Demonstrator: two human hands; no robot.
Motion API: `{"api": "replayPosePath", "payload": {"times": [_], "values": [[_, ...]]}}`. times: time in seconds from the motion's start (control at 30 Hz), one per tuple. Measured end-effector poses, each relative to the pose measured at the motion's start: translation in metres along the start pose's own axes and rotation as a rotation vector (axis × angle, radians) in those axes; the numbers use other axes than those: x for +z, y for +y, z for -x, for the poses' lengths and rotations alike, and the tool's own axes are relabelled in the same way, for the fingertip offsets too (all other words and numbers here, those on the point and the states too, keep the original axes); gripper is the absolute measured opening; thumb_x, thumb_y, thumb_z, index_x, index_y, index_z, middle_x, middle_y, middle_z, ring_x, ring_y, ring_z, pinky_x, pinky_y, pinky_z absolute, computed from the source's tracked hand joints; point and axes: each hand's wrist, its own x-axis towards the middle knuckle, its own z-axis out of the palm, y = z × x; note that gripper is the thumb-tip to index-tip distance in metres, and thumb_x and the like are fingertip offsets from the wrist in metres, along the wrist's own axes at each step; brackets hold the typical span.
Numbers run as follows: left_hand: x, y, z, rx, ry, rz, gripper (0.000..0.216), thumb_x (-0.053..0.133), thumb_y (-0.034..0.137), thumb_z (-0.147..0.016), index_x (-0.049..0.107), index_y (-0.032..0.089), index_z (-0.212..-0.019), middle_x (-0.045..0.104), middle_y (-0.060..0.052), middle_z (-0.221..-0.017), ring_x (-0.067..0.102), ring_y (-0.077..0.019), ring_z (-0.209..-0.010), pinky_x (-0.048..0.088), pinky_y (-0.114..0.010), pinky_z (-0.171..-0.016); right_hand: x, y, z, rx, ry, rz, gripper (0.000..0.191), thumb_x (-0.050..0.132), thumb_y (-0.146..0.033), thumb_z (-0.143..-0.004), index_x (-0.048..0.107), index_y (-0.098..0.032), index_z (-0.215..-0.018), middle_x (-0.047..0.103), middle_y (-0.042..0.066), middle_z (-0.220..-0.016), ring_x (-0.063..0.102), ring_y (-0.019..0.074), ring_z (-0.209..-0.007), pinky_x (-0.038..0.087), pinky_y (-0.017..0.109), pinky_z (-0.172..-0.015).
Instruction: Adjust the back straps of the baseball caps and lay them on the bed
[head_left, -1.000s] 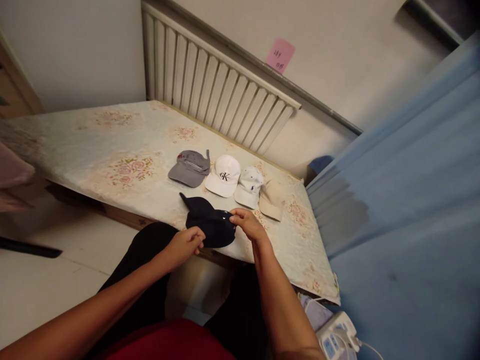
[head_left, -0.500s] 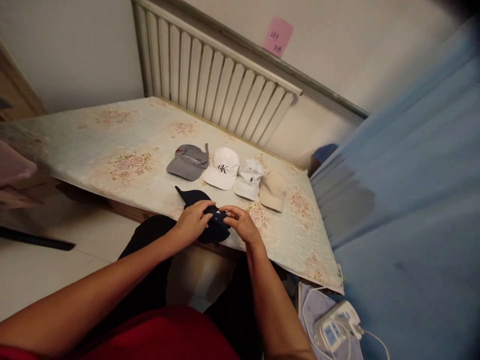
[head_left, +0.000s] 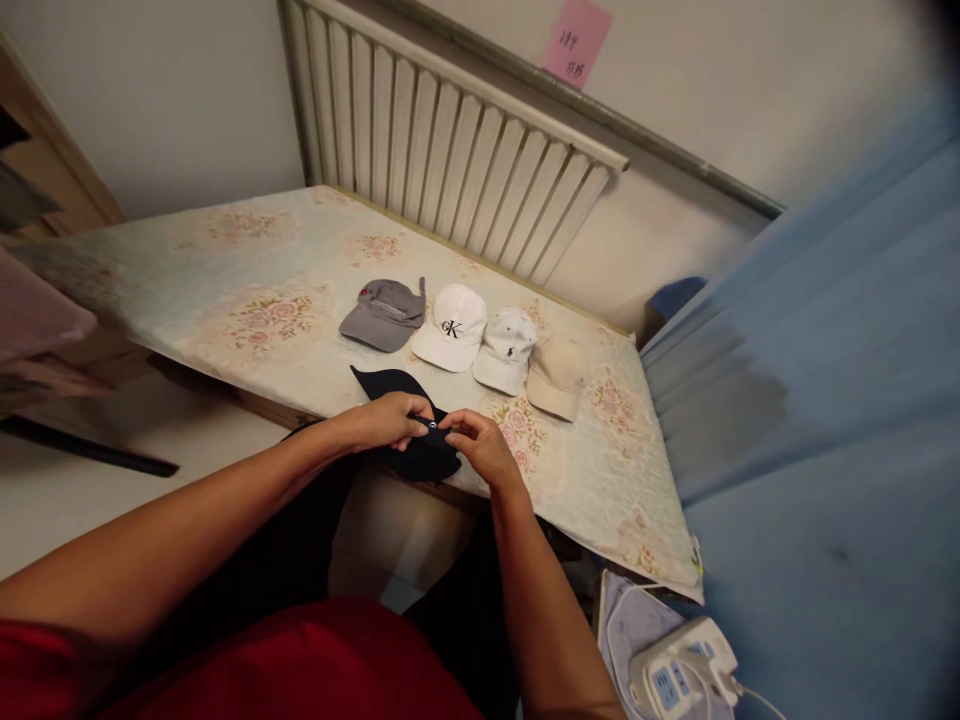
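A black baseball cap point(head_left: 424, 460) lies at the bed's near edge, its brim pointing to the back left. My left hand point(head_left: 391, 420) is closed with thumb and fingers pinching the cap's strap, beside a small shiny metal piece point(head_left: 433, 426). From the other side my right hand point(head_left: 486, 447) pinches the same strap area with its fingertips. Beyond the hands sit a grey cap point(head_left: 384, 320), a white cap with black letters point(head_left: 450, 335), a white cap with a small dark emblem point(head_left: 506, 355) and a beige cap point(head_left: 555, 380), side by side in a row.
Floral fabric covers the bed point(head_left: 187, 290). A white radiator point(head_left: 450, 150) stands against the wall behind it. To the right hangs a blue curtain point(head_left: 810, 420); a power strip point(head_left: 682, 670) with cables sits at lower right. A dark bar point(head_left: 90, 448) crosses the lower left.
My left hand has turned and closed into a tighter pinch on the cap's strap. My right hand stays nearly in place. The camera view has shifted slightly.
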Motion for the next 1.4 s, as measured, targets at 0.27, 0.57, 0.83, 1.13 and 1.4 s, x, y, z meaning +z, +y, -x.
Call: {"api": "replayPosePath", "payload": {"times": [0.27, 0.57, 0.83, 1.13, 1.4], "values": [[-0.005, 0.002, 0.000, -0.024, -0.049, 0.071, 0.015, 0.056, 0.021, -0.070, 0.056, 0.017, -0.085, 0.049, 0.007, -0.050, 0.045, -0.0107, -0.042, 0.033, -0.022, -0.045, 0.013, -0.012, 0.004, -0.147, 0.128, 0.471, 0.012, 0.063, -0.020, -0.075, 0.063, -0.022, -0.087, 0.063, -0.001, -0.080, 0.055, 0.0167, -0.073, 0.043, 0.029, -0.073], [-0.010, 0.006, 0.007, -0.043, -0.069, -0.116, 0.013, 0.050, 0.020, -0.077, 0.056, 0.020, -0.087, 0.049, 0.006, -0.054, 0.046, -0.0122, -0.043, 0.032, -0.024, -0.049, 0.007, -0.009, 0.001, -0.137, 0.074, 0.417, 0.008, 0.060, -0.016, -0.075, 0.055, -0.021, -0.071, 0.059, -0.003, -0.074, 0.054, 0.0148, -0.072, 0.041, 0.026, -0.070], [-0.015, 0.018, 0.006, 0.288, 0.052, -0.548, 0.011, 0.061, 0.019, -0.067, 0.052, 0.021, -0.062, 0.049, 0.001, -0.060, 0.045, -0.0171, -0.067, 0.027, -0.026, -0.060, 0.010, -0.011, 0.005, -0.186, 0.121, 0.383, 0.010, 0.059, -0.015, -0.077, 0.053, -0.022, -0.072, 0.060, -0.001, -0.078, 0.055, 0.0164, -0.076, 0.042, 0.029, -0.074], [-0.014, -0.004, -0.013, -0.005, -0.179, 0.183, 0.017, 0.062, 0.013, -0.056, 0.047, 0.019, -0.061, 0.042, 0.007, -0.056, 0.032, -0.0091, -0.051, 0.019, -0.024, -0.048, 0.025, -0.012, 0.011, -0.422, 0.307, 0.662, 0.013, 0.052, -0.009, -0.081, 0.052, -0.022, -0.076, 0.058, 0.006, -0.092, 0.051, 0.0216, -0.094, 0.042, 0.037, -0.087], [-0.014, -0.013, -0.004, -0.173, -0.242, 0.660, 0.015, 0.069, 0.019, -0.064, 0.057, 0.016, -0.071, 0.058, 0.002, -0.063, 0.052, -0.0120, -0.058, 0.040, -0.023, -0.056, 0.032, 0.003, 0.009, -0.513, 0.323, 0.697, 0.017, 0.045, -0.008, -0.083, 0.050, -0.022, -0.075, 0.054, 0.007, -0.089, 0.050, 0.0209, -0.090, 0.044, 0.038, -0.082]]}}
